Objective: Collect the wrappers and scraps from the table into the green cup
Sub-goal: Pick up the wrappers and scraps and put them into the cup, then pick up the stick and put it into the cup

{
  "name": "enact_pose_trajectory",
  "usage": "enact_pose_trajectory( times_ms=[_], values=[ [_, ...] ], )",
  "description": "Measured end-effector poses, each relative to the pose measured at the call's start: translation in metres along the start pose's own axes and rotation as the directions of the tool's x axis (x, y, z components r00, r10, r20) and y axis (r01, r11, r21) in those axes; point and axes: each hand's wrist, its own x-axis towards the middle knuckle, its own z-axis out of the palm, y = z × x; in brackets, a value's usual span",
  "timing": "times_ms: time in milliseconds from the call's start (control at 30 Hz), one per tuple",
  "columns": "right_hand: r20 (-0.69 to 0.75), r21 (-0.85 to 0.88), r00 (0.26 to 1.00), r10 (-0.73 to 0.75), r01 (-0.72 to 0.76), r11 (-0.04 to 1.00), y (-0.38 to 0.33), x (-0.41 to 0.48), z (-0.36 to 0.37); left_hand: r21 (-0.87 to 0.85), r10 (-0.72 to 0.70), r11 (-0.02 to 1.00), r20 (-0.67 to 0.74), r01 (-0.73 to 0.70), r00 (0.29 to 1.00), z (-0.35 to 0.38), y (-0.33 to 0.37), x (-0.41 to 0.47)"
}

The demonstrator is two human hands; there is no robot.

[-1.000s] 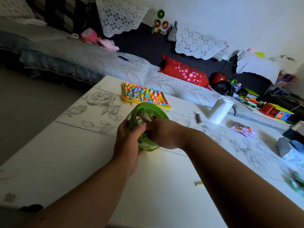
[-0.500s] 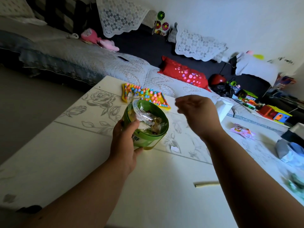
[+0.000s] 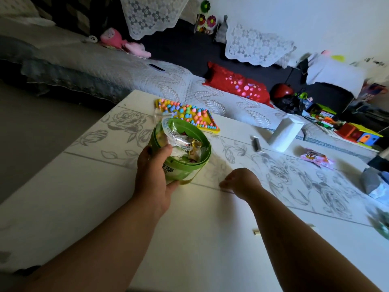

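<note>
My left hand (image 3: 154, 171) grips the side of the green cup (image 3: 185, 171), held tilted just above the white flowered table (image 3: 84, 197). Crumpled wrappers (image 3: 185, 144) fill the cup and a clear one sticks out past its far rim. My right hand (image 3: 240, 182) is down on the table just right of the cup, its fingers bunched together at the surface. Whatever lies under the fingertips is hidden. A pink wrapper (image 3: 315, 158) lies at the far right, and a short pale stick (image 3: 256, 231) shows beside my right forearm.
A yellow mat of coloured beads (image 3: 189, 115) lies behind the cup. A small black object (image 3: 256, 143) and a white tissue pack (image 3: 286, 132) sit near the far edge. Crumpled grey-blue packaging (image 3: 373, 182) and a green scrap (image 3: 381, 223) lie at the right edge. A sofa runs beyond the table.
My right hand left the cup's mouth, rose, then dropped to the table where a small white scrap lay. The cup has tilted and moved slightly away from me.
</note>
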Motion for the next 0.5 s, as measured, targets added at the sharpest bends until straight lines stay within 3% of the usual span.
enact_pose_trajectory(
  times_ms=[67,200,267,333,433,500],
  values=[
    [-0.027,0.018,0.999,-0.026,0.026,1.000,0.003,-0.004,0.001,0.010,0.000,1.000,0.003,0.000,1.000,0.001,-0.001,0.000],
    [-0.160,0.282,0.987,0.034,0.013,0.959,0.021,-0.019,-0.016,0.037,-0.009,0.999,0.006,0.008,1.000,0.005,-0.005,-0.002],
    [-0.200,0.309,0.979,0.041,0.023,0.951,0.041,-0.035,-0.035,0.044,-0.018,0.999,0.012,0.017,1.000,0.007,-0.007,-0.005],
    [-0.123,0.250,0.992,0.019,0.013,0.968,0.063,-0.056,-0.053,0.048,-0.023,0.999,0.022,0.022,1.000,0.009,-0.008,-0.008],
    [0.098,-0.005,0.995,0.008,-0.008,1.000,0.092,-0.085,-0.065,0.047,-0.030,0.998,0.023,0.029,0.999,0.013,-0.010,-0.013],
    [0.160,-0.082,0.987,0.012,0.001,0.997,0.104,-0.096,-0.060,0.050,-0.034,0.998,0.032,0.032,0.999,0.016,-0.011,-0.017]
  ],
)
